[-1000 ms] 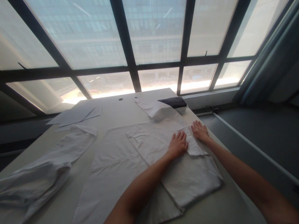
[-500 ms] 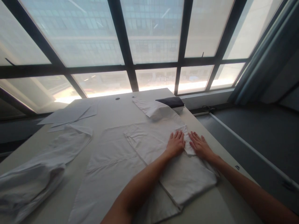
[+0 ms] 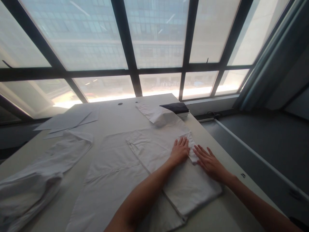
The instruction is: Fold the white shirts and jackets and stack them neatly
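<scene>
A white garment (image 3: 113,161) that looks like a shirt lies spread on the table, its right side folded over toward the middle. My left hand (image 3: 180,149) rests flat on it, fingers stretched out, beside a gathered, wrinkled strip of the cloth (image 3: 191,146). On the strip's other side is my right hand (image 3: 209,161), open, its fingertips at the cloth's edge and its palm tilted. One white flap of the garment (image 3: 163,116) reaches toward the far side of the table. Part of the folded cloth is hidden under my left forearm.
Another crumpled white garment (image 3: 48,174) lies at the left, with white sheets (image 3: 65,120) behind it. A dark folded item (image 3: 175,108) sits on a pale stack at the far right. The white table (image 3: 116,116) stands before large windows; a pale rail (image 3: 251,151) runs along the floor.
My right hand has shifted slightly down and turned a little, easing away from the gathered strip. My left hand stays nearly in place. The view has moved slightly.
</scene>
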Demonstrator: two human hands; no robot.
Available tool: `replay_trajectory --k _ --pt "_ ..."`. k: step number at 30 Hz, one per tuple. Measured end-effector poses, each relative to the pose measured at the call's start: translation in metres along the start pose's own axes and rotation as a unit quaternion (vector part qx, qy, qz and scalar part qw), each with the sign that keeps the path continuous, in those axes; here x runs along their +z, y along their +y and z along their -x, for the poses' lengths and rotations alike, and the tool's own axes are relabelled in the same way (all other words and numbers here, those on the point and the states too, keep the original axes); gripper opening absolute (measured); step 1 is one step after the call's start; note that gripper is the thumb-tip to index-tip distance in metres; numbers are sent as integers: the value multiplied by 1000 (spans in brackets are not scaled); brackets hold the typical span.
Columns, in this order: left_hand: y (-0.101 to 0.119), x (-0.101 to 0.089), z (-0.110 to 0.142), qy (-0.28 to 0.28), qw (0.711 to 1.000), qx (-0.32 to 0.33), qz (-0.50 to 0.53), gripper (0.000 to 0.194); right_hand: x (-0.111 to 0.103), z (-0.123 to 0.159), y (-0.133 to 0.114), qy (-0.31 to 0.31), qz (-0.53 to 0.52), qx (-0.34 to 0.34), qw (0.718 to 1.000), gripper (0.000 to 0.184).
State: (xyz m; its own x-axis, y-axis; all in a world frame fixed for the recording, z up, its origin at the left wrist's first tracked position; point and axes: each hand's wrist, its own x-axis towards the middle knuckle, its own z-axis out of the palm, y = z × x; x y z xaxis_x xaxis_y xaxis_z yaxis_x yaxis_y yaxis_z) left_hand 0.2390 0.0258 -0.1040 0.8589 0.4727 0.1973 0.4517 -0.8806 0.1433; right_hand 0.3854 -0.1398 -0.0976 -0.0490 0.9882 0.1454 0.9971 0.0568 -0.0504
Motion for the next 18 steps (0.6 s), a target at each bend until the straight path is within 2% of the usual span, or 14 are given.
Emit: replay_trajectory --k 3,9,14,18 --pt "-2 -3 0 -1 1000 3 5 52 -2 7 -17 -43 -33 -40 998 63" --pt "-2 -5 1 3 1000 6 11 52 -5 34 -32 -63 -83 -36 994 68" --pt "-2 -5 -1 3 1000 2 14 52 -17 46 -45 -41 -135 -14 990 60" --pt "1 -12 1 11 999 18 24 51 -14 42 -48 25 -146 47 988 52"
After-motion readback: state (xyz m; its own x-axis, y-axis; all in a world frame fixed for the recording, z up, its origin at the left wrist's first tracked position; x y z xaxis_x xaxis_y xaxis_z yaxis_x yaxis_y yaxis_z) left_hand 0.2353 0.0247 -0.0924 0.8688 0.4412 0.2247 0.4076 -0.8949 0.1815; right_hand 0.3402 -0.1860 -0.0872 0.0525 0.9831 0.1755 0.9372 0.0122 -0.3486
